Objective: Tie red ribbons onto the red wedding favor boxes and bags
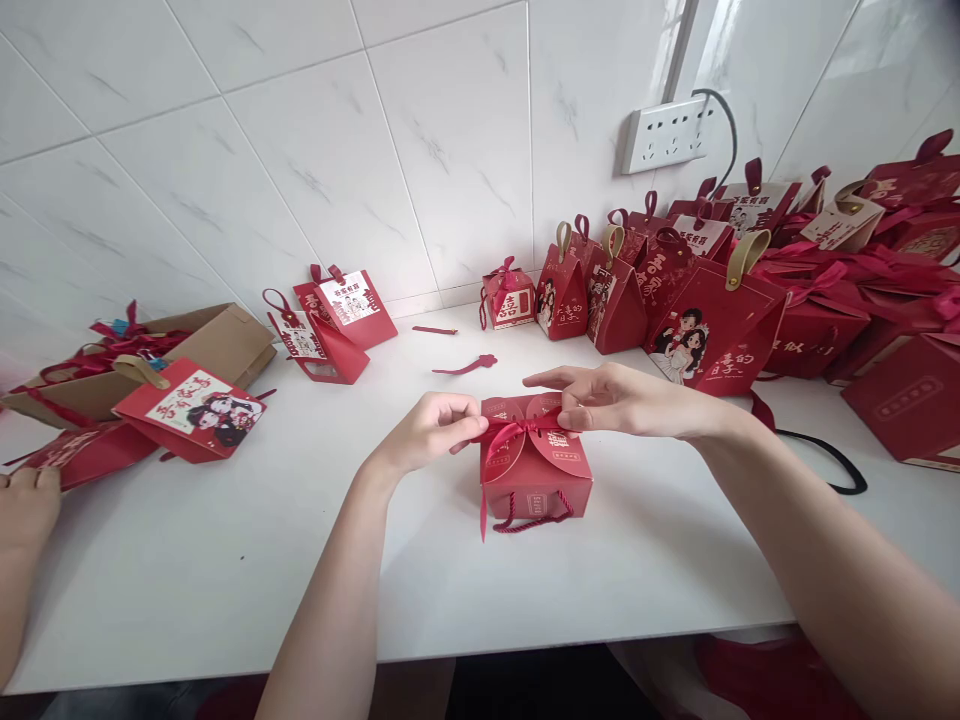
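A red gift box (536, 482) with gold print and a twisted rope handle stands on the white table in front of me. Its curved top flaps are closed, and a shiny red ribbon (517, 428) is tied in a bow over their middle. My left hand (436, 432) pinches the bow's left side between thumb and fingers. On the right side, my right hand (619, 402) pinches the ribbon between thumb and a finger, with the index finger stretched out. One ribbon tail hangs down the box's front left.
Many finished red boxes (709, 325) crowd the right side. A brown carton (240, 345) with ribbons stands at left, beside another person's hand (30, 510). Loose red straps (469, 367) lie behind the box. A power strip (667, 135) is on the tiled wall.
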Demonstrator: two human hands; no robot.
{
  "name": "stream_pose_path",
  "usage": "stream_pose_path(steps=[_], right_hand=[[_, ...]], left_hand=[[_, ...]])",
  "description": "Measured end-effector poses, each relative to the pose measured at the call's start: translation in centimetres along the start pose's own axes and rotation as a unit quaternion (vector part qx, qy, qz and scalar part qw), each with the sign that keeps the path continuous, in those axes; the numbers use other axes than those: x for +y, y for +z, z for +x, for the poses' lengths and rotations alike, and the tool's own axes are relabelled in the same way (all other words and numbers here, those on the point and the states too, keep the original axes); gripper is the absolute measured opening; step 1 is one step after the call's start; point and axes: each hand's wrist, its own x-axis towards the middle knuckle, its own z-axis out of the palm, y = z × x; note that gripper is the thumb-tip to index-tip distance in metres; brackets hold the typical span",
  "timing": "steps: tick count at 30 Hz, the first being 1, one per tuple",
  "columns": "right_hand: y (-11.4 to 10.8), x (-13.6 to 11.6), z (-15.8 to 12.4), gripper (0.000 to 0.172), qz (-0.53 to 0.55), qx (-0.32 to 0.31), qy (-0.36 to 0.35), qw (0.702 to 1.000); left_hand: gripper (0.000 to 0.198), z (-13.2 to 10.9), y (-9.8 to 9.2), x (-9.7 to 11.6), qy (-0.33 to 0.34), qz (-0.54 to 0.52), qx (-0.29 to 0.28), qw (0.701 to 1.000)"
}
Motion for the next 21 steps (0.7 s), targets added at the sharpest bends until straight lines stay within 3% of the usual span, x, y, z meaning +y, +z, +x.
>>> stream_pose_path(steps=[17,21], right_hand=[[-1.0,0.4,-0.7,0.019,-0.057,-0.01,-0.022,0.998],[-1.0,0.3,-0.7,0.022,-0.047,-0.004,-0.008,0.999]], left_hand=[[0.031,-0.2,-0.7,-0.1,-0.025,0.035,-0.036,0.998],[0.029,-0.3,-0.8,-0.2,-0.033,0.004,-0.066,0.997]])
